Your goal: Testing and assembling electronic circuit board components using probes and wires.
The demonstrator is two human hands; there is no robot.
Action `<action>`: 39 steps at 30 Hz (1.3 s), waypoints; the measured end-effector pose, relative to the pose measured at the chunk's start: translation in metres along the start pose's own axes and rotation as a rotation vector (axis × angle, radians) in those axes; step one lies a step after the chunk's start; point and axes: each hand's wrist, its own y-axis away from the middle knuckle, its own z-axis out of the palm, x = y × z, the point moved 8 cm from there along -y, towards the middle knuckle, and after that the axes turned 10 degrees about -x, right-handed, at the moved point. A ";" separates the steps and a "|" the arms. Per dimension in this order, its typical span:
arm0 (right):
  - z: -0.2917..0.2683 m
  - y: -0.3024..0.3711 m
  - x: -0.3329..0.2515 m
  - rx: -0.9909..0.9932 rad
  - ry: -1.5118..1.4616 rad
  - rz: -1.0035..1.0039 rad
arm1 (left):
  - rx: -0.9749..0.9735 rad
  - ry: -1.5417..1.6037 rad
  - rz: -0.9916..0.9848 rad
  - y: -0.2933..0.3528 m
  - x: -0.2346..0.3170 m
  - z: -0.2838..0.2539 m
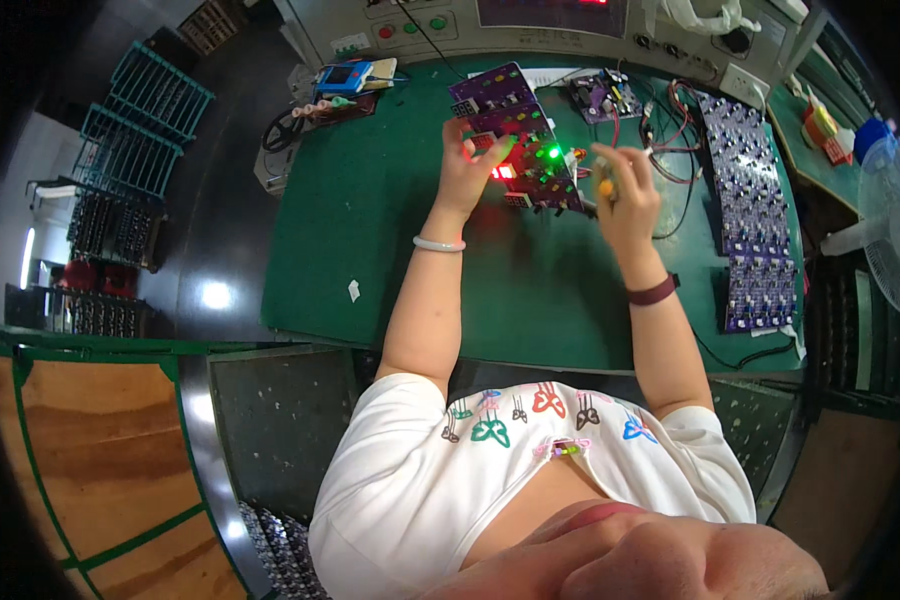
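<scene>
My left hand point(462, 172) grips the left edge of a purple circuit board panel point(530, 125), thumb on its face. The panel is held tilted over the green bench top. Red digits glow beside my fingers, and a green light shines near the panel's right side. Just right of the panel is my right hand point(628, 195), its fingers curled. A small orange-yellow piece shows at these fingers, too small to name. Cables and a white connector lie between this hand and the panel. Behind them rests another purple circuit board point(606, 97) with wires attached.
Rows of purple circuit boards point(750, 190) lie along the right side of the green bench top point(350, 260). A blue handheld meter point(346, 77) sits at the back left. Behind the bench stands a grey control panel point(570, 40) with buttons. A fan point(882, 215) is at far right.
</scene>
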 end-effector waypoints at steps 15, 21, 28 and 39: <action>0.021 0.014 -0.045 -0.225 -0.055 -0.178 | 0.015 -0.012 0.044 0.002 -0.005 0.005; 0.023 0.013 -0.040 -0.134 -0.125 -0.180 | -0.017 0.022 0.030 0.000 0.004 0.010; 0.020 0.013 -0.040 -0.053 -0.131 -0.194 | 0.001 0.039 0.029 0.001 0.006 0.015; 0.021 0.015 -0.045 0.021 -0.122 -0.199 | -0.022 -0.014 0.043 0.002 0.006 0.011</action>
